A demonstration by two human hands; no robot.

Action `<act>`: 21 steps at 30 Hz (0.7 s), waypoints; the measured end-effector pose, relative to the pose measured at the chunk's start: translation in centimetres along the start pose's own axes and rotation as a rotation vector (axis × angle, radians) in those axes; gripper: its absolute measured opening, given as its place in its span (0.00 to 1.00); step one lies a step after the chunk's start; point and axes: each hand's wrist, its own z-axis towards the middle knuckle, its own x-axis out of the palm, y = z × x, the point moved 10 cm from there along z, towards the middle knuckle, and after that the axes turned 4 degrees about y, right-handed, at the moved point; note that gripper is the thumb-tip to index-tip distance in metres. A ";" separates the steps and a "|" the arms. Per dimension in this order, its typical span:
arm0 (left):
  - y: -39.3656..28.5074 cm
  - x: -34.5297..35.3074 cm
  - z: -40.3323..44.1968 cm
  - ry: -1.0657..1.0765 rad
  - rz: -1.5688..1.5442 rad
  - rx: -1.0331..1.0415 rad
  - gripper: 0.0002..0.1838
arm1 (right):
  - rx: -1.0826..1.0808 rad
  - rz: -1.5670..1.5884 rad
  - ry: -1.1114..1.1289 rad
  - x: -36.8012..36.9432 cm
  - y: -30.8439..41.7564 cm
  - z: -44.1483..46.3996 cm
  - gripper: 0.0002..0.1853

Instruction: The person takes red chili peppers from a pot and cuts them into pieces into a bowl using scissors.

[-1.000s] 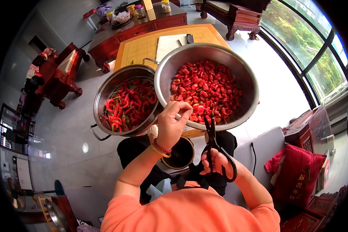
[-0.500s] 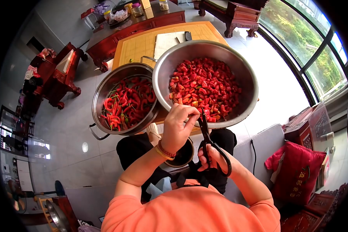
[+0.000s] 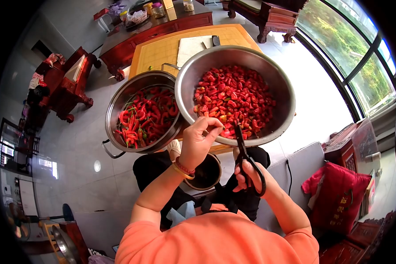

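Note:
Over the near rim of a wide steel basin [image 3: 187,79] my left hand [image 3: 200,138] is pinched closed; what its fingertips hold is too small to make out. Cut red chili pieces [image 3: 237,97] fill the basin's bottom. My right hand [image 3: 250,175] is wrapped round the handles of black scissors [image 3: 242,147], whose blades look closed and point up at the basin's near edge. Left of the basin, a two-handled steel pot [image 3: 111,121] holds whole red chilies [image 3: 147,116], some with green stems.
Basin and pot rest at a wooden table [image 3: 156,57] bearing a white board [image 3: 193,48]. A dark round bucket [image 3: 207,174] stands between the legs. A red cushion [image 3: 341,198] lies at the right, near a window [image 3: 347,57]. Carved wooden furniture [image 3: 156,33] stands behind.
The scissors have moved right, away from my left fingertips, and their blades have come together since the earliest frame. The larger chili piece at my left fingertips is gone.

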 end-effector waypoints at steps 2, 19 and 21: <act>1.9 -0.1 -0.7 0.010 -0.194 -0.162 0.04 | 0.003 0.084 -0.004 -0.4 -0.3 0.2 0.21; -0.6 -9.4 -4.0 0.073 0.449 0.094 0.05 | -0.076 -0.020 0.013 -0.4 0.2 0.4 0.27; -0.4 -13.3 -1.1 -0.016 0.504 0.053 0.03 | -0.084 -0.036 0.003 -0.3 0.3 0.2 0.27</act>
